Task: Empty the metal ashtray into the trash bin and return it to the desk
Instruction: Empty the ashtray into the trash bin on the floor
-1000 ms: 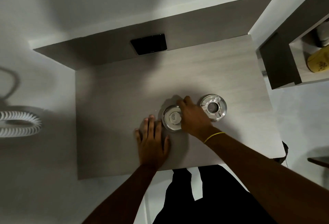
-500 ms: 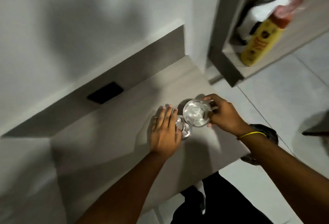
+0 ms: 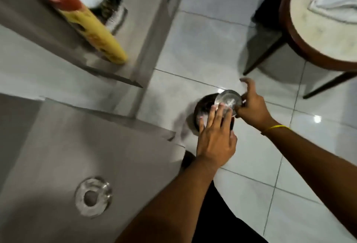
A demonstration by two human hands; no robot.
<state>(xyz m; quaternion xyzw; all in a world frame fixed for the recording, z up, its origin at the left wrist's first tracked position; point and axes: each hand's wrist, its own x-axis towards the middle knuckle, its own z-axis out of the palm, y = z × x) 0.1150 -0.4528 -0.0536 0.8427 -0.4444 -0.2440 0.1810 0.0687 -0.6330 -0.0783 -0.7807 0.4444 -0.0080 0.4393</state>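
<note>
My right hand (image 3: 251, 105) grips the round metal ashtray bowl (image 3: 229, 100) and holds it tilted above the dark round trash bin (image 3: 202, 107) on the floor beside the desk. My left hand (image 3: 216, 136) hovers flat over the bin, fingers spread, with its fingertips touching the bowl's near edge. The ashtray's ring-shaped metal lid (image 3: 93, 196) lies on the grey desk (image 3: 77, 146) at the lower left. Most of the bin is hidden by my hands.
A yellow spray can (image 3: 96, 30) and a white roll stand on a low shelf at the upper left. A round table (image 3: 318, 36) with a white cloth and dark legs stands at the upper right on the white tiled floor (image 3: 212, 49).
My right hand has carried the ashtray bowl off the desk to over the bin. My left hand has left the lid on the desk and followed. The view has swung right.
</note>
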